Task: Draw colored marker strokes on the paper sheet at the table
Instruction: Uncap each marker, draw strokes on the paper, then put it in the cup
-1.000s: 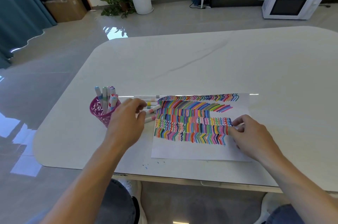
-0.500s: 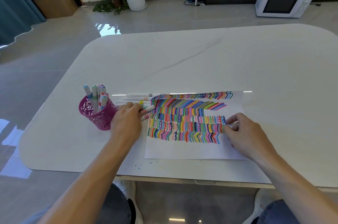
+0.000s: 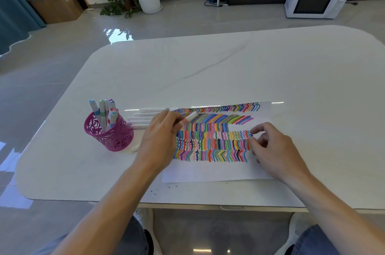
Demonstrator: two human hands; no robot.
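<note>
Okay, head view, the only one we get. We see the paper sheet lying flat on the white table near its front edge, right in front of the person. We count several rows of colored strokes packed across the top and middle of it: chevrons, slanted bars, short verticals, squiggles. A bare white band runs along the bottom of the sheet and a narrow margin sits at its right side, so we judge the task well along, with maybe a row or so of room left. The left hand sits over the sheet's left edge, wrist low, fingers curled round a marker whose pale pinkish end sticks out up and to the right over the strokes. We can't tell whether that end is a cap or a tip. No tip touches paper, so we judge no stroke is being laid right now. The right hand rests on the sheet's right part, forefinger and thumb parted just beside the end of the squiggle row, nothing visible between them. A pink cup with more markers stands left of the sheet, and loose white markers lie between the cup and the paper.
</note>
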